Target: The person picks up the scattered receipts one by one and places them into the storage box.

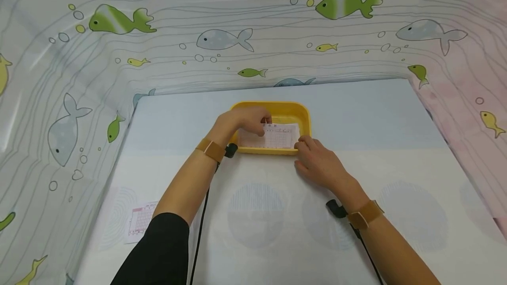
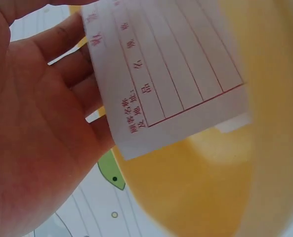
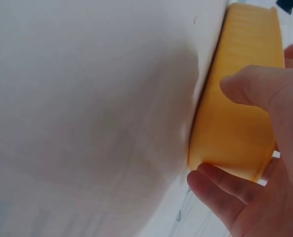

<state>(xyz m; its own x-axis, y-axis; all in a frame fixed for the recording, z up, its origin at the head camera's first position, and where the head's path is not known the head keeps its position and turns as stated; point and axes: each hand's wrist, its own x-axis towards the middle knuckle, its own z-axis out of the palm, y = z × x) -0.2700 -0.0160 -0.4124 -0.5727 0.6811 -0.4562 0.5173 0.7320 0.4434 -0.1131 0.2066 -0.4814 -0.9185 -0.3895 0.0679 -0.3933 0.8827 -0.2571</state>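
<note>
A yellow plastic tray (image 1: 306, 120) stands on the white table. My left hand (image 1: 247, 118) reaches over its left side and pinches a white form slip (image 1: 282, 137) printed with red lines and characters. In the left wrist view the slip (image 2: 171, 64) leans up at the fingers, its lower corner over the tray floor. At the tray's front right corner, my right hand (image 1: 320, 162) grips the wall. The right wrist view shows the thumb against the tray's outer front wall (image 3: 235, 123) and the other fingers round its end.
Another red-printed slip (image 1: 139, 221) lies on the table (image 1: 257, 241) at the left, partly hidden by my left forearm. A fish-patterned sheet (image 1: 166, 74) rises round the table's back and sides. Black cables (image 1: 201, 225) trail from both wrist cameras.
</note>
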